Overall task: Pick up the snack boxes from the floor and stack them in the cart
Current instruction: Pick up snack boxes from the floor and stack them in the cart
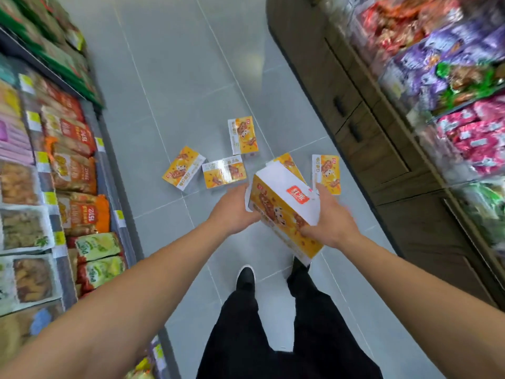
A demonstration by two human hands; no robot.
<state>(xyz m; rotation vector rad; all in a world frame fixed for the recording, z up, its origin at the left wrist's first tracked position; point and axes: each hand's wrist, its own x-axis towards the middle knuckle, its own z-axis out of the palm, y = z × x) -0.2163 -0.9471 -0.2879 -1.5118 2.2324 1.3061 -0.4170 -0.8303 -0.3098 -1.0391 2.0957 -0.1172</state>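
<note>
Both hands, left hand and right hand, clasp a glossy yellow-and-white cardboard snack box tilted above the grey tiled floor. At twelve o'clock beyond it, several matching boxes lie scattered; no cart shows, so most work likely remains.

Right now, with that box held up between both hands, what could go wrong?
1. The held box is tilted and its white end flap hangs loose; it might slip from the left hand and right hand, or spill.
2. Four or five boxes lie on the floor just ahead, the nearest within a step, so one could get trodden on.
3. No cart is in view, so turning to find it may mean carrying blind.
</note>
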